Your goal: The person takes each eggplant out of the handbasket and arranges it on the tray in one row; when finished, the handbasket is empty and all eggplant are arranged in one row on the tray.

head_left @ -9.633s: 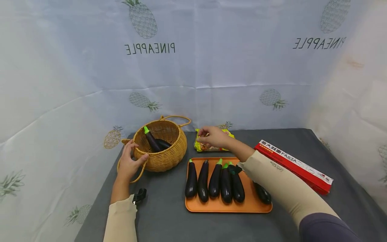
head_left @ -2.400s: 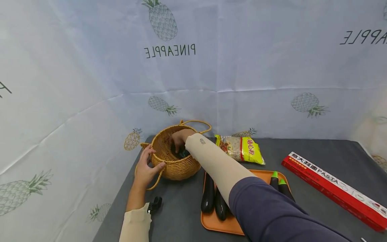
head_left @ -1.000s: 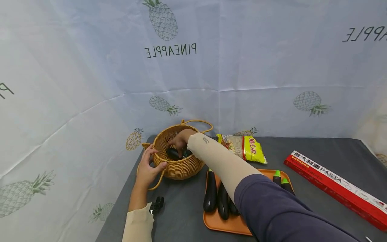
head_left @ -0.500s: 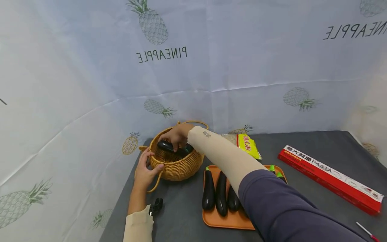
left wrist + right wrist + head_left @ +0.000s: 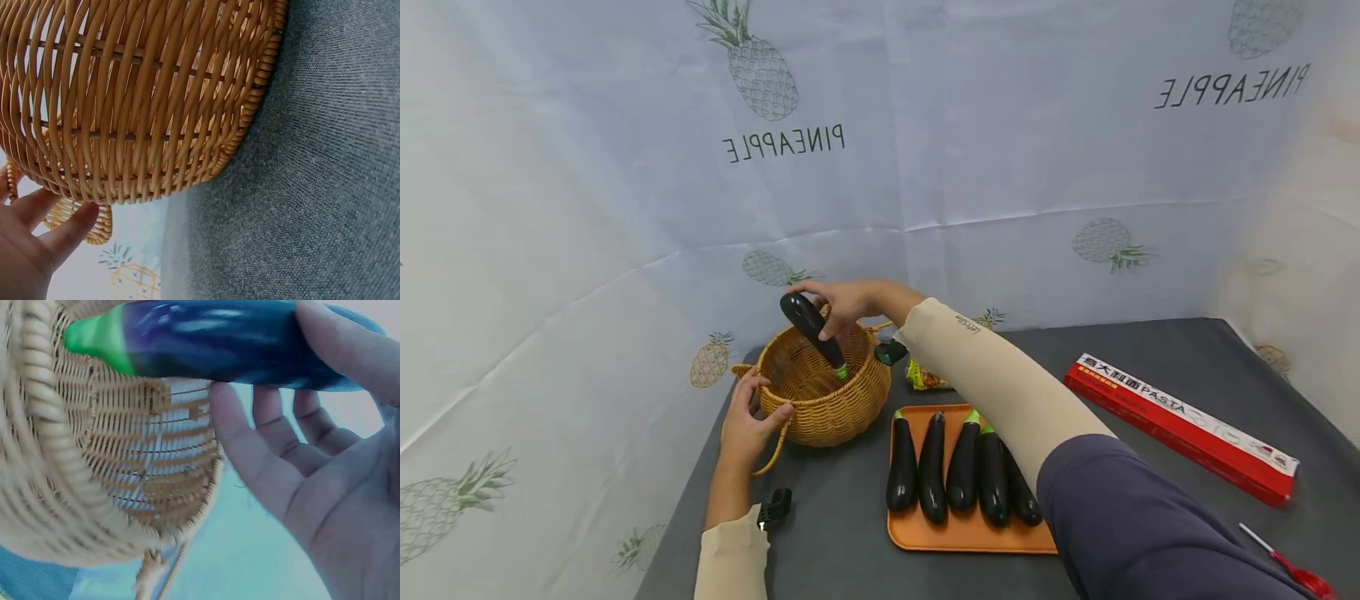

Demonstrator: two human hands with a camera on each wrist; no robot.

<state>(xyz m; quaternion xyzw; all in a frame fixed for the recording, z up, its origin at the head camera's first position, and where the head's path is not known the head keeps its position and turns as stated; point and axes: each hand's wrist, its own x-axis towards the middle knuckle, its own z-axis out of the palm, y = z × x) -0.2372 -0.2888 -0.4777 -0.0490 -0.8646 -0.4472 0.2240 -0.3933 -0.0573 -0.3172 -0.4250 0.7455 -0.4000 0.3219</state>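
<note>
My right hand [image 5: 844,304] pinches a dark purple eggplant [image 5: 807,321] between thumb and fingers above the wicker basket [image 5: 820,417]. The eggplant slants, its green stem end [image 5: 100,340] pointing down into the basket mouth. Bare weave shows on the visible inside of the basket. At the basket's left side, my left hand [image 5: 747,425] grips the rim by the handle, fingers over the edge and thumb in front. The left wrist view has the left hand's fingers [image 5: 75,231] against the wicker. Several more eggplants [image 5: 931,475] lie side by side on an orange tray [image 5: 955,540].
Behind my right forearm, a yellow food bag [image 5: 925,377] is mostly hidden. A long red pasta box [image 5: 1180,425] lies slanted at the right. Near the lower right is a thin white stick with a red end [image 5: 1303,577]. The sleeve covers the tray's right part.
My right hand has risen out of the basket with the eggplant, turning it stem down. The left hand keeps its grip on the rim. Two eggplants showed in the basket earliest.
</note>
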